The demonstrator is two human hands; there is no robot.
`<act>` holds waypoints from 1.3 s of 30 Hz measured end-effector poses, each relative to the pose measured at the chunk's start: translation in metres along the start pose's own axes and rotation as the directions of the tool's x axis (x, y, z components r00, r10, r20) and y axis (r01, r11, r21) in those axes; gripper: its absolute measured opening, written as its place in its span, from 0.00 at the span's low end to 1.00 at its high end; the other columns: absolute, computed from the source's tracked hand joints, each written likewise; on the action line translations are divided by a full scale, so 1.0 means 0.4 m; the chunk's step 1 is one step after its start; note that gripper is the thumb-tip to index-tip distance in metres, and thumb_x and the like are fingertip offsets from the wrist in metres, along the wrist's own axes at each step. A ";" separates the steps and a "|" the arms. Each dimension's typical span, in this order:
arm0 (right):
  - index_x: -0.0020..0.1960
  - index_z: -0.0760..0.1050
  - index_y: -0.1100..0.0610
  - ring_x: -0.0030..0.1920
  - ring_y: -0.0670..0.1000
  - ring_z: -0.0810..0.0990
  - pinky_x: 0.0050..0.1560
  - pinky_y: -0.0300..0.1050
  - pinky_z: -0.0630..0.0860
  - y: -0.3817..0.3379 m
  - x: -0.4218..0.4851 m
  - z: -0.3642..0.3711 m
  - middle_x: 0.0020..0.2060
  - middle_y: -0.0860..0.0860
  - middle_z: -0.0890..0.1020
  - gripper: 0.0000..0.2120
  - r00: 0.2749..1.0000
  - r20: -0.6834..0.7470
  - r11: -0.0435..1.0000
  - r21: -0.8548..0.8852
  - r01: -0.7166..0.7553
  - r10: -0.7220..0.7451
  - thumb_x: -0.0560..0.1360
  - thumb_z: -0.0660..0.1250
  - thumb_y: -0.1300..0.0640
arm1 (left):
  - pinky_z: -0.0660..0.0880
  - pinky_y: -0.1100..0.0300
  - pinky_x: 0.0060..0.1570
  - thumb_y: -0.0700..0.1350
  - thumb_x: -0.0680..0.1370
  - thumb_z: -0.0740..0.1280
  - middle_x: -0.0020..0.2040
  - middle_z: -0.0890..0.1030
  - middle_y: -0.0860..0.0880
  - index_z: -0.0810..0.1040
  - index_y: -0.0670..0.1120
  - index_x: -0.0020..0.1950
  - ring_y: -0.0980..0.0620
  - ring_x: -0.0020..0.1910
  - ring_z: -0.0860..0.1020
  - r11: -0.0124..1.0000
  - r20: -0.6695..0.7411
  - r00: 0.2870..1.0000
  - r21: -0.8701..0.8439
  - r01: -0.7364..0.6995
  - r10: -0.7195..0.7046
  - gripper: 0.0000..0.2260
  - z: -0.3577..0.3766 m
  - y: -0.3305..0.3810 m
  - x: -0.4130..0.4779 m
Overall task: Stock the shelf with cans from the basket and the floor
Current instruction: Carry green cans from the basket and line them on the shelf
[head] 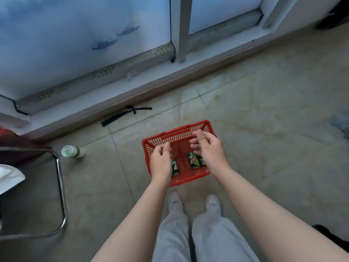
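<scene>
Hands: left hand (160, 163) and right hand (212, 153), fingers loosely curled, empty, poised above red slatted plastic basket (188, 180) on beige tiled floor (264, 140). Inside: three green drink cans (194, 160), none lifted. Further left, pale cylindrical container (72, 152) lying on floor. Shelf out of view; stocking judged unfinished, at least three cans left to shelve.

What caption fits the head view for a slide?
Empty left hand and right hand hover over a red basket of green cans on the floor.
</scene>
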State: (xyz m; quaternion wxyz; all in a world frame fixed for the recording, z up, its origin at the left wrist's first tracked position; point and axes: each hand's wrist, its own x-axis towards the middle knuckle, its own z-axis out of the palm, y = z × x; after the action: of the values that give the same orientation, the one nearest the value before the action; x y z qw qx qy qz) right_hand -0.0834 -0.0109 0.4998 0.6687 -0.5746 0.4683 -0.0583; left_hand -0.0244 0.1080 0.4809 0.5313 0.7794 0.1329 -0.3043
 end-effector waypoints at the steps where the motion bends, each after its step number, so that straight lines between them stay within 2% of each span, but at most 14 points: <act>1: 0.51 0.78 0.52 0.42 0.47 0.81 0.45 0.43 0.77 0.014 0.032 -0.001 0.41 0.49 0.82 0.12 1.000 0.002 1.000 -0.017 -0.005 0.005 0.81 0.60 0.46 | 0.75 0.43 0.55 0.51 0.81 0.62 0.41 0.80 0.52 0.77 0.51 0.42 0.50 0.43 0.78 1.000 0.006 1.000 0.003 0.002 -0.002 0.10 0.014 -0.015 0.026; 7: 0.47 0.77 0.49 0.40 0.47 0.79 0.41 0.42 0.75 0.163 0.251 -0.004 0.41 0.50 0.82 0.14 0.999 0.019 0.995 -0.087 -0.048 0.049 0.82 0.57 0.44 | 0.77 0.45 0.56 0.53 0.81 0.62 0.48 0.82 0.52 0.79 0.49 0.51 0.50 0.51 0.80 0.999 0.019 0.999 0.030 0.036 -0.037 0.10 0.106 -0.166 0.191; 11: 0.46 0.77 0.50 0.38 0.47 0.79 0.40 0.41 0.74 0.297 0.380 -0.013 0.40 0.51 0.81 0.15 0.996 0.016 0.991 -0.098 -0.088 0.090 0.82 0.57 0.44 | 0.78 0.46 0.51 0.51 0.81 0.62 0.42 0.80 0.53 0.77 0.50 0.48 0.54 0.42 0.78 0.996 -0.018 0.996 0.024 0.086 -0.086 0.08 0.169 -0.292 0.299; 16: 0.46 0.77 0.51 0.39 0.47 0.79 0.39 0.40 0.75 0.499 0.520 -0.030 0.41 0.51 0.82 0.16 0.989 0.023 0.974 -0.174 -0.142 0.148 0.82 0.56 0.44 | 0.77 0.45 0.58 0.54 0.81 0.62 0.49 0.82 0.52 0.78 0.51 0.50 0.50 0.51 0.80 0.987 -0.059 0.988 0.061 0.147 -0.144 0.09 0.239 -0.482 0.442; 22: 0.47 0.77 0.50 0.44 0.49 0.80 0.48 0.47 0.77 0.754 0.695 -0.053 0.43 0.52 0.82 0.16 0.981 0.028 0.935 -0.307 -0.176 0.194 0.82 0.55 0.44 | 0.76 0.50 0.56 0.52 0.82 0.60 0.46 0.82 0.53 0.76 0.53 0.44 0.53 0.48 0.79 0.972 -0.109 0.966 0.004 0.237 -0.235 0.09 0.318 -0.703 0.608; 27: 0.53 0.78 0.53 0.47 0.49 0.79 0.49 0.44 0.76 0.920 0.827 -0.062 0.46 0.52 0.82 0.17 0.973 0.039 0.893 -0.406 -0.192 0.227 0.82 0.55 0.44 | 0.73 0.49 0.62 0.57 0.81 0.60 0.56 0.81 0.49 0.77 0.49 0.57 0.48 0.57 0.77 0.945 -0.103 0.942 0.039 0.325 -0.320 0.14 0.367 -0.872 0.750; 30: 0.58 0.77 0.56 0.47 0.46 0.78 0.48 0.42 0.76 0.995 0.881 -0.059 0.47 0.50 0.81 0.19 0.969 0.049 0.875 -0.443 -0.195 0.241 0.82 0.54 0.43 | 0.69 0.55 0.58 0.58 0.81 0.60 0.61 0.79 0.48 0.74 0.43 0.65 0.49 0.59 0.75 0.930 -0.090 0.928 0.040 0.366 -0.362 0.21 0.388 -0.939 0.807; 32: 0.61 0.75 0.55 0.48 0.44 0.78 0.52 0.45 0.76 1.046 0.909 -0.055 0.48 0.47 0.80 0.20 0.959 0.077 0.845 -0.496 -0.200 0.272 0.82 0.54 0.43 | 0.67 0.57 0.56 0.55 0.81 0.61 0.59 0.78 0.47 0.73 0.40 0.67 0.48 0.58 0.74 0.919 -0.140 0.911 0.019 0.394 -0.388 0.22 0.402 -0.977 0.835; 35: 0.65 0.74 0.56 0.56 0.49 0.79 0.62 0.52 0.75 1.108 0.927 -0.051 0.56 0.49 0.81 0.21 0.945 0.100 0.784 -0.588 -0.197 0.312 0.82 0.55 0.43 | 0.71 0.54 0.60 0.49 0.80 0.65 0.62 0.78 0.45 0.72 0.39 0.69 0.45 0.60 0.76 0.902 -0.241 0.876 0.006 0.432 -0.418 0.21 0.415 -1.020 0.848; 38: 0.67 0.74 0.58 0.57 0.51 0.78 0.60 0.45 0.73 1.142 0.931 -0.045 0.59 0.53 0.80 0.19 0.957 0.076 0.738 -0.655 -0.163 0.278 0.81 0.61 0.49 | 0.72 0.48 0.65 0.46 0.77 0.70 0.66 0.77 0.42 0.71 0.40 0.71 0.42 0.63 0.76 0.882 -0.240 0.862 0.042 0.469 -0.447 0.24 0.429 -1.044 0.858; 39: 0.67 0.73 0.59 0.59 0.51 0.78 0.62 0.46 0.73 1.150 0.933 -0.042 0.60 0.53 0.80 0.19 0.961 0.071 0.729 -0.667 -0.155 0.269 0.80 0.64 0.51 | 0.72 0.48 0.66 0.46 0.75 0.72 0.67 0.77 0.43 0.71 0.41 0.71 0.43 0.64 0.76 0.881 -0.220 0.867 0.060 0.470 -0.448 0.26 0.433 -1.053 0.864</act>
State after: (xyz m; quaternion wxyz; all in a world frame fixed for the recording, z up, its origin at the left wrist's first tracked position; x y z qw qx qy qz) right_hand -0.0996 -0.0997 -0.0859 0.4631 -0.7173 0.4655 0.2330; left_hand -0.0361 0.0788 -0.0902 0.3832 0.7802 0.3497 -0.3494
